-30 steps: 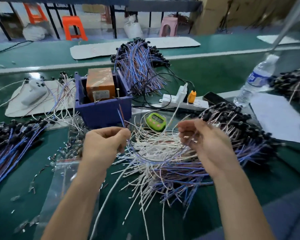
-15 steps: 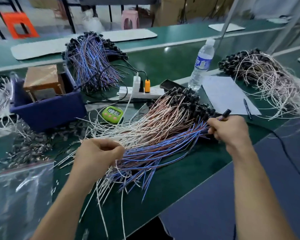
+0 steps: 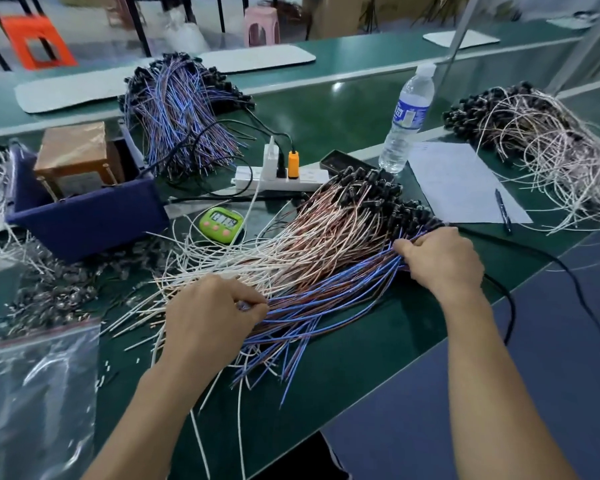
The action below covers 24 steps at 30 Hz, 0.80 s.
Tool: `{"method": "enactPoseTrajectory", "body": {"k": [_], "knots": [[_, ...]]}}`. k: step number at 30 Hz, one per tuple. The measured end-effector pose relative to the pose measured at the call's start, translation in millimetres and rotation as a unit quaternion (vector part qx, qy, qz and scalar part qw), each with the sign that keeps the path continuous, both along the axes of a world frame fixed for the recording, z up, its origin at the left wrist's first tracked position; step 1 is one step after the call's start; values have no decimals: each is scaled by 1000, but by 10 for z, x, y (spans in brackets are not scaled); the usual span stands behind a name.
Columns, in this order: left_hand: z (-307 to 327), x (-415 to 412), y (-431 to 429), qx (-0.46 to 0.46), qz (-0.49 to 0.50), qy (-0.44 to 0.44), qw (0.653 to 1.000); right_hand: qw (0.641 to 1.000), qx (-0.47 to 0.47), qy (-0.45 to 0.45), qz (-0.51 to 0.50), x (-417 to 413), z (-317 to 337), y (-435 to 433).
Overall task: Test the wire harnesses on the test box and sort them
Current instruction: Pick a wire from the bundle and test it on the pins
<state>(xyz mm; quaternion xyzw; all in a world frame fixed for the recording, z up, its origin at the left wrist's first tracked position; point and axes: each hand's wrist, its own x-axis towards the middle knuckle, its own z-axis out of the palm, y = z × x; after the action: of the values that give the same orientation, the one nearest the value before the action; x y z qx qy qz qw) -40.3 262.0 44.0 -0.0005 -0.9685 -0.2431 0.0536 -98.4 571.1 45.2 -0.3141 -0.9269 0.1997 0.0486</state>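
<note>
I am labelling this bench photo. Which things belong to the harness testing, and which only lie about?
Job: harness pile, left hand, right hand, brown box in the blue bin, probably the tester.
Lying about: water bottle, phone, pink stool, orange stool.

The left hand (image 3: 212, 320) has been lowered from beside the bin (image 3: 84, 220), where a single wire was held up, onto the loose ends of the harnesses (image 3: 326, 244) at lower centre; blue wires are now pinched. The right hand (image 3: 440, 261) has been moved to the connector end, right of centre, and curled round blue wires. The view has been swung right, so the bin now lies at the left edge.
</note>
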Motion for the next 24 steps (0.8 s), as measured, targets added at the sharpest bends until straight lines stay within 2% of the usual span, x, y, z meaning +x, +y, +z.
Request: {"method": "enactPoseTrajectory", "body": {"k": [2,6,10,14,17,19,24], "knots": [[-7,0,-22,28,8,-11,1000,1000,13,-5,-4,-5,32,-78],[18,-3,-43,176,30,-26,984,997,33,64,6,105,102,-427],[85,-76,-78,248,34,-34,968,987,-63,100,106,198,183,-1103],[119,-144,-235,306,61,-5,950,946,-166,109,255,228,229,-1827],[115,-127,-486,373,97,32,922,913,-239,113,311,210,259,-2247],[70,-97,-703,364,114,42,924,889,-295,112,332,215,275,-2502],[35,72,-1275,387,111,49,914,843,-329,95,415,296,256,-3096]]}}
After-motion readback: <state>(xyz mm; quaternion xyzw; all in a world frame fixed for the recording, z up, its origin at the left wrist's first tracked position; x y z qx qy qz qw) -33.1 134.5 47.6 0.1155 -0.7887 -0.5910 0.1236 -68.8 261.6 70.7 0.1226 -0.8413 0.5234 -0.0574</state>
